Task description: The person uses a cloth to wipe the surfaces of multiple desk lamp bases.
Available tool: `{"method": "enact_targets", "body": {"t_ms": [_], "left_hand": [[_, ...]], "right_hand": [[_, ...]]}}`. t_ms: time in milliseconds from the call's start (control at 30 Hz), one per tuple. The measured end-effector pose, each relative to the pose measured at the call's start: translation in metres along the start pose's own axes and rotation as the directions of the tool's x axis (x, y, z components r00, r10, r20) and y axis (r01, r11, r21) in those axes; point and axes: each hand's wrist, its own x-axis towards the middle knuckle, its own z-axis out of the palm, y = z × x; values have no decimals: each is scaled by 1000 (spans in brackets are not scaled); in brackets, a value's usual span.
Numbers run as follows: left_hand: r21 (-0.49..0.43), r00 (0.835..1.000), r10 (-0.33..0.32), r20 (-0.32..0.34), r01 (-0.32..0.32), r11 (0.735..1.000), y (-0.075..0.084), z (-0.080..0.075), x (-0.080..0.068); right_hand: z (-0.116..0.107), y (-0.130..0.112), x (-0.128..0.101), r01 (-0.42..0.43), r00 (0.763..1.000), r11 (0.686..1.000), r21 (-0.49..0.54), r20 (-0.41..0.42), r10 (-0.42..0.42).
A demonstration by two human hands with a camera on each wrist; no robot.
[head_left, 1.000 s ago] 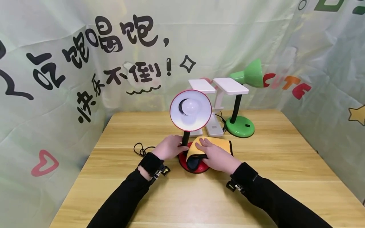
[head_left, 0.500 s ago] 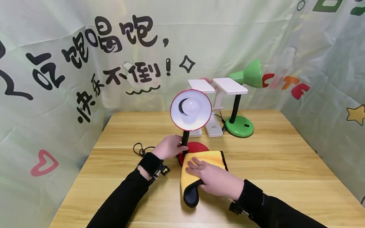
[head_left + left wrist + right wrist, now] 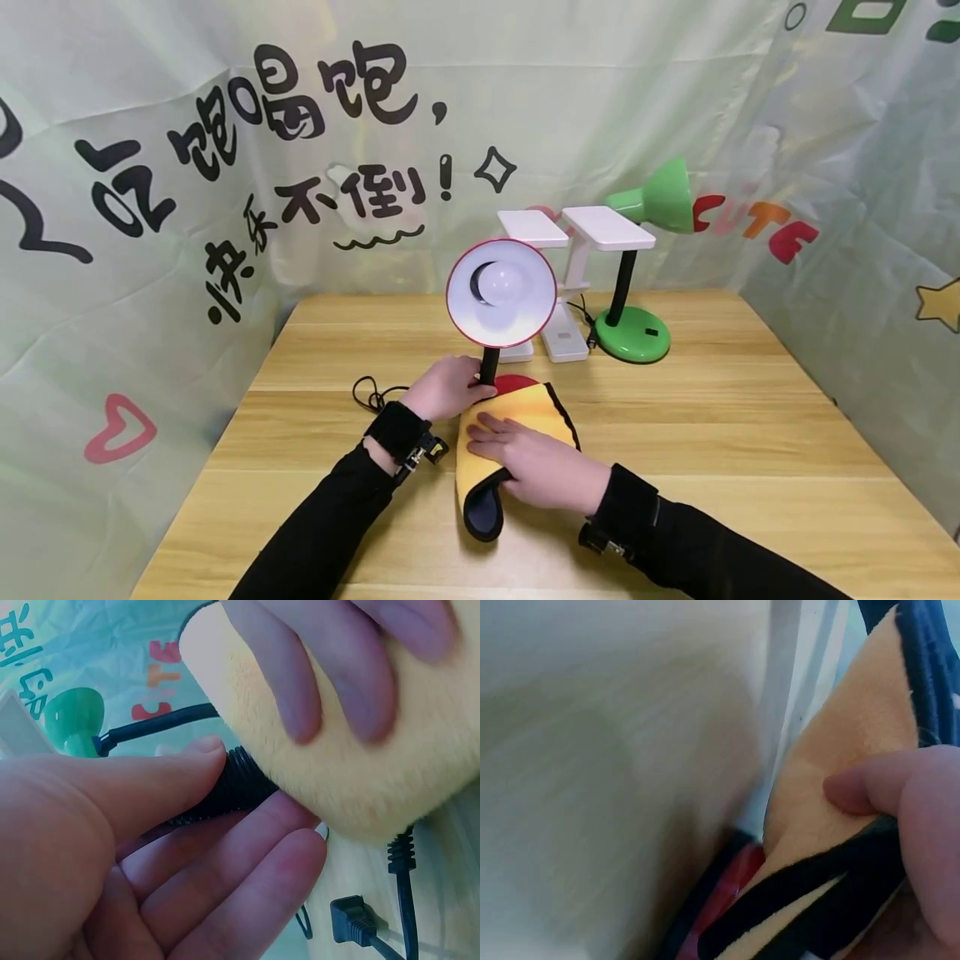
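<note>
Cloth: yellow cloth [image 3: 517, 417] with a dark edge lies near the middle of the desk [image 3: 720, 433], draped over the red lamp base [image 3: 513, 382], its near corner curled up.
Right hand: right hand [image 3: 536, 462] lies on the cloth, fingers spread, thumb pinching its edge.
Left hand: left hand [image 3: 446, 387] grips the black lamp neck [image 3: 489, 365], just left of the cloth.
Shade: red-rimmed shade [image 3: 502, 292] faces the camera.
Far: 2 white lamps [image 3: 573, 237] and 1 green lamp [image 3: 633, 333].
</note>
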Motion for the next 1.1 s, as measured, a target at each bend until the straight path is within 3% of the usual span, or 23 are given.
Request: {"method": "enact_targets", "body": {"t_ms": [233, 567, 800, 1100], "left_hand": [[-15, 1000, 6, 5, -5, 1000, -1, 1, 1], [-64, 999, -20, 27, 22, 998, 0, 0, -1], [-50, 1000, -15, 14, 16, 999, -1, -1, -1], [-25, 1000, 7, -4, -8, 1000, 3, -3, -3]], "right_hand": [[-12, 18, -22, -89, 996, 969, 228, 23, 86], [-14, 46, -42, -198, 978, 940, 278, -1, 207], [-10, 66, -33, -215, 963, 905, 366, -74, 259], [-17, 82, -6, -296, 933, 865, 405, -69, 352]]}}
